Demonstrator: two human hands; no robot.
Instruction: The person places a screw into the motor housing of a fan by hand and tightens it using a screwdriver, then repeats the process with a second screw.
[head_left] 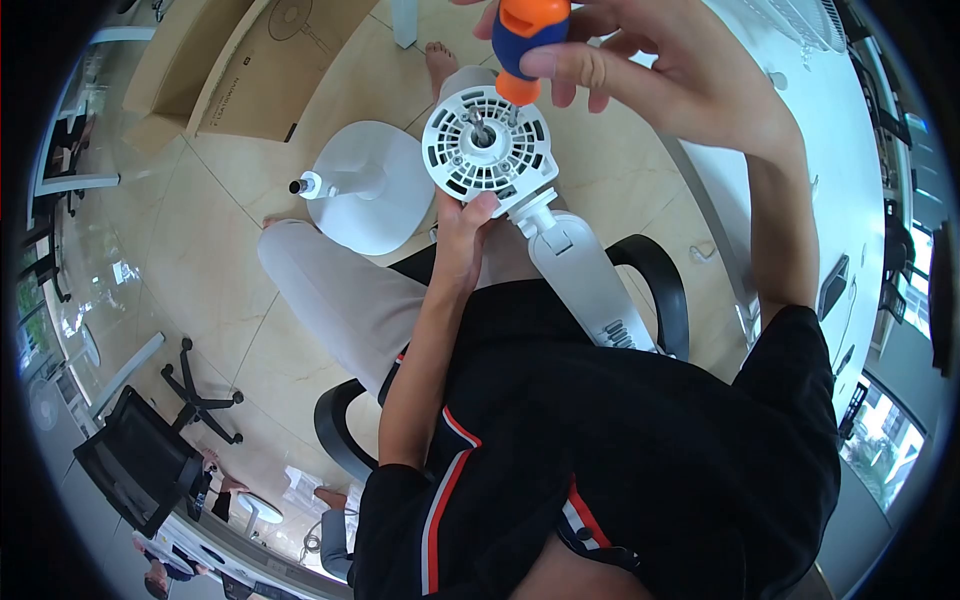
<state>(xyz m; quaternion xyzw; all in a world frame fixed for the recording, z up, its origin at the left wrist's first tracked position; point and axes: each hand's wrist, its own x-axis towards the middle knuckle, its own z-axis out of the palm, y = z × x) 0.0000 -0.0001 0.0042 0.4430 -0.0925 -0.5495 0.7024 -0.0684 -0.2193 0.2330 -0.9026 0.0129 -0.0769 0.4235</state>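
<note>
Though vented, plastic housing; stubby screwdriver

Floor clutter and office furniture around the seat

A round white fan base rests on the tiled floor at upper centre-left, its neck pointing left. A cardboard box printed with a fan outline lies at upper left. An empty black office chair stands at lower left, and a white table runs down the right.

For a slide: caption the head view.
Seated person's left hand grips a white fan motor head; right hand holds an orange-blue screwdriver over it.
</note>
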